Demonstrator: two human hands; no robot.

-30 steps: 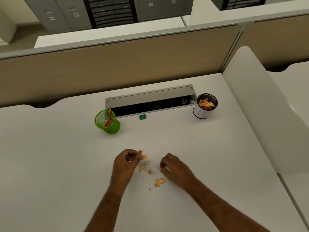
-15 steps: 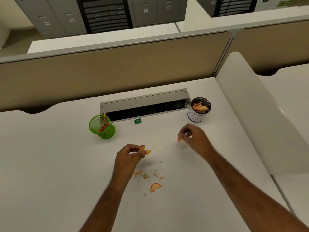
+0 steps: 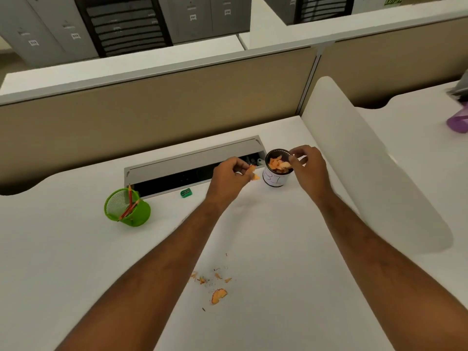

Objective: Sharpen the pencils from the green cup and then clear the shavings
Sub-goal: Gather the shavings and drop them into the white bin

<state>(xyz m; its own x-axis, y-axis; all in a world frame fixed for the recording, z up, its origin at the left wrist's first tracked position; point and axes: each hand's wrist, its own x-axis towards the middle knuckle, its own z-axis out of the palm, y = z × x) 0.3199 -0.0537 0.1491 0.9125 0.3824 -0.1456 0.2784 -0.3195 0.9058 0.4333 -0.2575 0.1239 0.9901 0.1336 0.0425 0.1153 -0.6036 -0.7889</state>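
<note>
Both hands reach the tin [image 3: 274,177] at centre right: the left hand [image 3: 229,177] pinches shavings [image 3: 252,171] beside it, the right hand [image 3: 306,164] curls over its rim, likely dropping some. More scraps [image 3: 219,296] lie at lower centre.

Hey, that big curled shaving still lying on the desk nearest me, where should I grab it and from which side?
Pinch the big curled shaving from above, thumb and forefinger across its narrow inner end. It lies flat on the desk like a thin fan, so a sideways grab would likely just push it; a light pinch should avoid crumbling the frilled edge.
</note>
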